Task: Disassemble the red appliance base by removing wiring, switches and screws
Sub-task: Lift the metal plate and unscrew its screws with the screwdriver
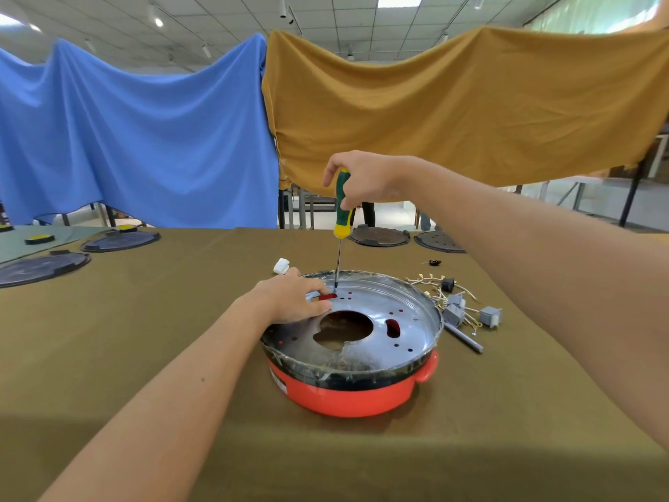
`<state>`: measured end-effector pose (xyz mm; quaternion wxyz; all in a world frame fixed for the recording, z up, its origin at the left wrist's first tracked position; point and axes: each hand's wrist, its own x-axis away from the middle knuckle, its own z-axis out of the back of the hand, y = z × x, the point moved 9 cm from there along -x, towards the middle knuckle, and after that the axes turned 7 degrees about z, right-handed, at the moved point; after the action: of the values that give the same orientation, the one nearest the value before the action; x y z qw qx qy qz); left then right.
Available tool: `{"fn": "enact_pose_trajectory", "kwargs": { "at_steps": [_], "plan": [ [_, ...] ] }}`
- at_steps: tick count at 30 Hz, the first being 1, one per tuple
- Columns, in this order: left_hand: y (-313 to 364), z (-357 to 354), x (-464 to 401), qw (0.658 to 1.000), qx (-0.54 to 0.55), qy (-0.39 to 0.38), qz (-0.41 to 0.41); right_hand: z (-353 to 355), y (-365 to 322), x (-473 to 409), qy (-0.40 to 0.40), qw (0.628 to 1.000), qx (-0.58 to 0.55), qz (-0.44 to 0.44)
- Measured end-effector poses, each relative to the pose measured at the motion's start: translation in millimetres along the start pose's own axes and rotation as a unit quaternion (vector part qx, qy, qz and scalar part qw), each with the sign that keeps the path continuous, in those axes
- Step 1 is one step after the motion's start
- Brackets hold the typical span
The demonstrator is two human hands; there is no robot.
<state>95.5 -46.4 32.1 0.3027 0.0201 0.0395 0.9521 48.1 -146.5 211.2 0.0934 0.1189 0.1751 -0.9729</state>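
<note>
Red appliance base (347, 396) steadied by left hand (295, 300) (right hand (365, 177) grips screwdriver (341, 208))

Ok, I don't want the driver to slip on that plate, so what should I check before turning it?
1. Screwdriver gripped: ok, right hand is closed around the green and yellow handle.
2. Shaft upright: ok, nearly vertical over the metal plate.
3. Tip seated in a screw head: cannot tell, too small to see.
4. Red appliance base steadied: ok, left hand presses on the plate's far-left side.
5. Left fingers clear of the tip: not ok, they lie right beside it.
6. Removed wiring and switches out of the way: ok, piled on the table to the right.
</note>
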Motion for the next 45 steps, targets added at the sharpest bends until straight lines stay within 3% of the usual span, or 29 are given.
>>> {"fn": "enact_pose_trajectory", "kwargs": {
  "at_steps": [3, 8, 18, 24, 34, 40, 45],
  "plan": [
    [0.0, 0.5, 0.2, 1.000, 0.003, 0.000, 0.000, -3.5, 3.9, -2.4, 0.002, 1.000, -0.009, -0.014],
    [-0.1, 0.4, -0.7, 1.000, 0.004, 0.002, -0.004, -0.8, 5.9, -5.2, 0.029, 0.990, 0.140, -0.016],
    [-1.3, -1.2, -4.2, 1.000, 0.006, 0.002, -0.009, -0.8, -2.2, 0.6, 0.007, 1.000, -0.008, 0.004],
    [-2.0, -1.2, -4.3, 1.000, 0.007, 0.004, -0.007, -0.3, 5.0, -3.8, 0.019, 0.984, 0.178, -0.022],
    [-1.3, -2.2, -5.5, 1.000, 0.007, 0.001, -0.008, -0.9, 0.8, -1.4, 0.013, 0.999, -0.030, 0.001],
    [-0.5, -1.6, -4.6, 1.000, 0.009, 0.006, -0.010, -0.3, 7.9, -6.0, 0.022, 0.989, 0.147, -0.020],
    [-0.2, -1.7, -4.1, 1.000, 0.007, 0.003, -0.009, -0.5, 2.4, -3.7, 0.028, 0.997, 0.070, 0.014]
  ]
}}
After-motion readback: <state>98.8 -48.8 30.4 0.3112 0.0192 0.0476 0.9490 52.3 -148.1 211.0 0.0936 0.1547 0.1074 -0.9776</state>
